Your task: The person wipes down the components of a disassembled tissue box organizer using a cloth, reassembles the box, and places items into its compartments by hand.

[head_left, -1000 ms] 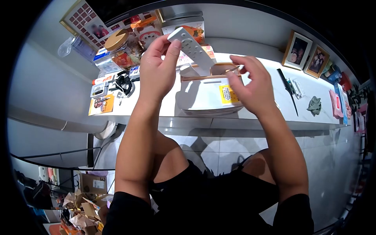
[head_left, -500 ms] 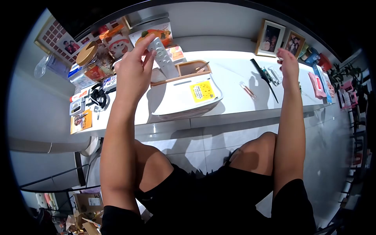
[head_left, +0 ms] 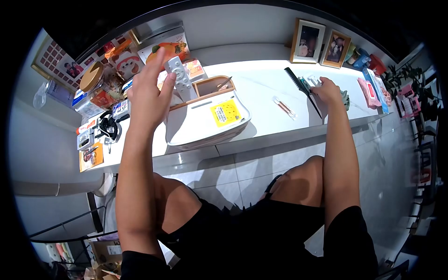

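My left hand [head_left: 148,91] is raised at the organizer box, its thumb and fingers apart. Just beyond the thumb, a white remote control [head_left: 178,74] stands upright in a wood-rimmed compartment [head_left: 210,87]. In front of it is the box's white lid [head_left: 186,126], bearing a yellow card [head_left: 225,113] and a slim grey stick. My right hand [head_left: 329,92] reaches down over small packaged items [head_left: 311,80] on the table, fingers bent and slightly apart; contact is hard to make out. A black tail comb [head_left: 303,88] lies left of it, and a grey-green item [head_left: 345,99] shows on its right.
A clear packet of thin sticks [head_left: 283,108] lies on the white table [head_left: 259,88]. Picture frames [head_left: 308,41] stand at the back, pink packs [head_left: 368,92] at the right. Jars [head_left: 93,79], boxes and black cables [head_left: 108,126] crowd the left end.
My right hand has come down from above the table to the small items beside the comb. My left hand stays near the remote, its fingers lifted. The whole view has shifted slightly.
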Motion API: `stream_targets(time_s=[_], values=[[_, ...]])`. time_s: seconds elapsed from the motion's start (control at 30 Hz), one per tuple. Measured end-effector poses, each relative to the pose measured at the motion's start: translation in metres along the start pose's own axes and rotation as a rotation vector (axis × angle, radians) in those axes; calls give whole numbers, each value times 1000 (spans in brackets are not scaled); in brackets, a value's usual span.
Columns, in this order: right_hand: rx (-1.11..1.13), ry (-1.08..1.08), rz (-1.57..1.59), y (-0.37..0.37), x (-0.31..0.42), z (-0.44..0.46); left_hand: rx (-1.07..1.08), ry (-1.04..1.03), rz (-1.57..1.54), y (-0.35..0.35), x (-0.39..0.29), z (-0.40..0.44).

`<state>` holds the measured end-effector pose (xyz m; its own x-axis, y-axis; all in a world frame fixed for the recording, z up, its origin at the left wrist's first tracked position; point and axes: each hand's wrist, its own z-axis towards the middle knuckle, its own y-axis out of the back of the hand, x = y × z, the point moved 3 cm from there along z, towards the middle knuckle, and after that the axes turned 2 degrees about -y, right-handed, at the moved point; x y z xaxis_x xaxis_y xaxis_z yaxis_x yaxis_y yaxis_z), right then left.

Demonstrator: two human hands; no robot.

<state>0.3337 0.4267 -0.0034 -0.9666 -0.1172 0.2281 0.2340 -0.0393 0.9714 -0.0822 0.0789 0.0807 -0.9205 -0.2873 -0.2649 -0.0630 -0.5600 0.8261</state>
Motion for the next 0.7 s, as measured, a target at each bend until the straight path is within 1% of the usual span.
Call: stream_targets(time_s=[0.03, 0.07, 0.1, 0.13, 0.17, 0.2, 0.27, 0.3, 0.33, 0.37, 0.4, 0.43, 0.47, 0.5, 0.57, 0.6, 0.7], values=[[28, -56, -18, 2, 3, -5, -90, -9, -40, 2, 0, -3], [35, -52, -13, 0, -1, -3, -180, -15, -75, 6, 1, -7], [-14, -22, 1, -1, -7, 3, -178, -8, -60, 7, 4, -9], [-60, 13, 15, -5, -9, 9, -239, -17, -249, 10, 6, -10], [-93, -43, 34, -3, -4, 10, -302, -28, -438, 14, 8, -12], [-83, -27, 40, 5, 7, 6, -304, -17, -422, 18, 7, -14], [-143, 52, 245, 28, 29, -2, -335, 41, -722, 24, 7, -17], [-123, 164, 407, 35, 48, -14, -349, 30, -799, 24, 12, -18], [-101, 275, 570, 40, 72, -32, -355, 40, -785, 24, 13, -19], [-131, 469, 613, 46, 98, -56, -365, 37, -864, 24, 13, -20], [-33, 590, 671, 60, 132, -95, -372, 33, -945, 24, 12, -21], [-42, 837, 690, 59, 154, -118, -386, 45, -953, 25, 10, -21], [-53, 1001, 716, 60, 179, -150, -385, 52, -942, 25, 9, -22], [87, 1057, 763, 62, 200, -181, -383, 57, -956, 25, 7, -21], [157, 1253, 648, 51, 231, -215, -370, 62, -961, 24, 6, -20], [183, 1279, 631, 42, 238, -222, -367, 62, -958, 23, 5, -20], [132, 1273, 547, 34, 247, -235, -419, -28, -954, 22, 2, -21]])
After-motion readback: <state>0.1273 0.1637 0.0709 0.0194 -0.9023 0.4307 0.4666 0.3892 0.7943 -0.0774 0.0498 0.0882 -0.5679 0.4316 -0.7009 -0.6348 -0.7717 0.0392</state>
